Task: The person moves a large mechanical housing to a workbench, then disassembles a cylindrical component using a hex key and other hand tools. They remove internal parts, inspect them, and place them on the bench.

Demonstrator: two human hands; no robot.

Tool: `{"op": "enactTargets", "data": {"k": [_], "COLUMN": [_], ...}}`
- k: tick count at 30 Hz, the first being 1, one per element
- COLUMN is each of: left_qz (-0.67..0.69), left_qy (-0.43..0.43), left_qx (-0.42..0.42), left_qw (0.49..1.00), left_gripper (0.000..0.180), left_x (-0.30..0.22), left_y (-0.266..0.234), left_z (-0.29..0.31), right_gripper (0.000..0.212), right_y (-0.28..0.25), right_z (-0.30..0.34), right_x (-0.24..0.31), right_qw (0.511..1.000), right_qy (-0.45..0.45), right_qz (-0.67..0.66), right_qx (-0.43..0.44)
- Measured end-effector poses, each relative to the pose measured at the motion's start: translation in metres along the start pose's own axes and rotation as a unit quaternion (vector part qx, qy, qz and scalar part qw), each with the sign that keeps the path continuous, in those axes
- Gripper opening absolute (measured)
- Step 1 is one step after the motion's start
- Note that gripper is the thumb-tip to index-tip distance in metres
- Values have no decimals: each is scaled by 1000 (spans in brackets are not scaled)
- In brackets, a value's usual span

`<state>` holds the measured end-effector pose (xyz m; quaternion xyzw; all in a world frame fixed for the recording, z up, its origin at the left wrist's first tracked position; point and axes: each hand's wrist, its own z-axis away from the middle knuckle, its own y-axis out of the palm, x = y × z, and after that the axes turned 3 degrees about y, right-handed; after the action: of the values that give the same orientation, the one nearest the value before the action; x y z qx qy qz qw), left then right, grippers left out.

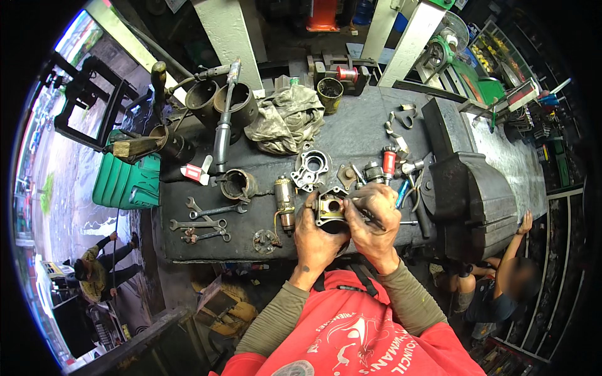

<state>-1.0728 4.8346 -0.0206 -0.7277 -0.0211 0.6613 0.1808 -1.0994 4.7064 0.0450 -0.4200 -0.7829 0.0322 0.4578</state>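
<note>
My left hand (315, 243) grips a metal starter-motor-like housing (323, 216) from its left side, above the near edge of the workbench. The housing has a round bore facing up. Close against its right side, my right hand (380, 230) is closed, its fingers pinched round something slim and dark that I cannot make out. Just beyond the housing lies an open cast end cover (311, 168). Left of it stands a cylindrical solenoid or armature part (285, 199) with copper at its lower end. A small round brush plate (266, 241) lies near the front edge.
Several wrenches (199, 224) and a metal ring (238, 185) lie at left. Behind are metal cylinders (202, 100), a rag (287, 119) and a can (330, 95). A red-handled tool (389, 164) is right. A large black casing (483, 207) blocks the right side, where another person (501, 294) crouches.
</note>
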Motion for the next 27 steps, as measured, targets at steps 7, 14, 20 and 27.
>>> {"op": "enactTargets", "data": {"k": [7,14,20,27], "left_qz": [-10,-16,-3,-13], "left_qy": [20,25,23,0], "left_qx": [-8,-10,-18,-14], "left_qw": [1000,1000,1000,1000], "left_gripper": [93,87,88,88], "left_x": [-1,-5,-4,-5], "left_y": [-1,-2,-1,-2], "left_z": [0,0,-2,1], "right_gripper": [16,18,18,18], "right_y": [-2,0,3,4], "right_z": [-1,1,1,2], "right_x": [0,-1,1,0], "right_qw": [999,999,999,997], "right_qy": [41,-13,-29,-71], "right_qz": [-8,-16,-6,-7], "right_qx": [-5,25,16,31]}}
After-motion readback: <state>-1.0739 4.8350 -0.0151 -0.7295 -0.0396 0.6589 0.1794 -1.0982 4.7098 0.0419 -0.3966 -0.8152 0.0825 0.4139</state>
